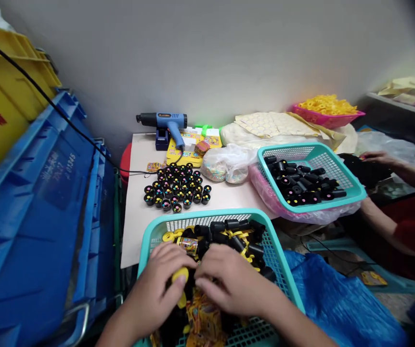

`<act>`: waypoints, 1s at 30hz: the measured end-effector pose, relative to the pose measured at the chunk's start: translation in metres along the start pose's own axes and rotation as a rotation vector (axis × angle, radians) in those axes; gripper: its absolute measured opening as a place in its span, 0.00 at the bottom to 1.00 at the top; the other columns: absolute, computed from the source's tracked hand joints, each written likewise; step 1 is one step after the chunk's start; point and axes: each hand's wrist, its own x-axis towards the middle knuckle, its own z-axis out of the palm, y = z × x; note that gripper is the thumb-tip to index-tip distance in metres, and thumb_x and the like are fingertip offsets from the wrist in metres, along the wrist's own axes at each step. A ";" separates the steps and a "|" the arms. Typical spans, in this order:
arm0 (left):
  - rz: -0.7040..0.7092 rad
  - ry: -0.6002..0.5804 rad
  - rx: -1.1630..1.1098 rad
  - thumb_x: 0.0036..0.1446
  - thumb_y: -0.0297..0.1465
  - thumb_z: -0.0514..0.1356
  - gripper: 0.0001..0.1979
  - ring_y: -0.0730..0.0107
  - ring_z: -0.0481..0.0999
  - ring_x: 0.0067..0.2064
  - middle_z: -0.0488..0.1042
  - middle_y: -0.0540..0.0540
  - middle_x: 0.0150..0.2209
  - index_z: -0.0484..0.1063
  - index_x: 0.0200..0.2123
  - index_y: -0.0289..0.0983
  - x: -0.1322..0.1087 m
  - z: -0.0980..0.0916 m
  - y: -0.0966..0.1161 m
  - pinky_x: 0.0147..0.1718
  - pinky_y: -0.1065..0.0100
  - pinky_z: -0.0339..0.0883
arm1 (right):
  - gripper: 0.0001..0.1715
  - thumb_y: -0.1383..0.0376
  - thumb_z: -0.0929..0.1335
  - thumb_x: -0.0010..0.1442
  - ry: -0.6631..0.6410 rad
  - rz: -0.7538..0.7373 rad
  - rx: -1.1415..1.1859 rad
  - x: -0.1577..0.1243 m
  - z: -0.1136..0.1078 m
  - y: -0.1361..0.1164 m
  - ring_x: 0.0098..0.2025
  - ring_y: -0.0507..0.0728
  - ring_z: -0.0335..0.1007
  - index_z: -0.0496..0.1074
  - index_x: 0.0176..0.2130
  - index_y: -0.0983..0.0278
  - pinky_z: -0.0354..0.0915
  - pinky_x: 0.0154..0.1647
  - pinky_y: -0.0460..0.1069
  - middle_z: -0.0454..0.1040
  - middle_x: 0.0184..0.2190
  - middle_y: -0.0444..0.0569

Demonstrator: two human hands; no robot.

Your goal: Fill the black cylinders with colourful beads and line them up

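Note:
Both my hands are over a turquoise plastic basket [278, 241] heaped with parts. My left hand [162, 272] is closed, with a yellow round cap [180, 274] between thumb and fingers. Close against it, my right hand [225, 272] has its fingers curled; whatever they hold is hidden. Black plastic cylinders [232, 224] and yellow plastic pieces [241, 241] fill the far part of the basket. A cylinder with a printed wrapper [188, 245] lies just beyond my fingers. Printed yellow-orange wrappers [207, 320] are piled below my hands.
Behind the basket stand several black cups with coloured beads [176, 185]. A blue heat gun [167, 123] sits by the wall, its cord crossing left. Bags of beads [225, 164] and a second turquoise basket [352, 185] are farther right, near another person's arms [388, 226]. Blue crates [48, 202] line the left.

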 end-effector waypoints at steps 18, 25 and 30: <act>-0.481 0.457 0.138 0.54 0.44 0.52 0.17 0.53 0.75 0.47 0.77 0.42 0.40 0.72 0.36 0.38 0.026 -0.055 -0.087 0.48 0.56 0.68 | 0.09 0.75 0.72 0.48 -0.177 0.201 -0.438 0.130 0.073 -0.017 0.39 0.71 0.77 0.79 0.34 0.72 0.72 0.37 0.63 0.80 0.36 0.67; -0.577 0.574 0.221 0.42 0.33 0.62 0.16 0.53 0.77 0.46 0.77 0.40 0.41 0.68 0.38 0.38 0.090 -0.063 -0.145 0.49 0.54 0.69 | 0.10 0.75 0.69 0.55 -0.186 0.076 -0.517 0.115 0.067 -0.012 0.41 0.67 0.75 0.79 0.38 0.71 0.72 0.36 0.58 0.79 0.39 0.63; -0.575 0.640 0.199 0.42 0.35 0.62 0.16 0.49 0.77 0.42 0.76 0.39 0.37 0.67 0.36 0.37 0.091 -0.055 -0.145 0.47 0.47 0.69 | 0.05 0.70 0.73 0.51 -0.011 0.016 -0.315 0.086 0.033 0.004 0.44 0.63 0.72 0.76 0.33 0.67 0.68 0.40 0.54 0.78 0.38 0.57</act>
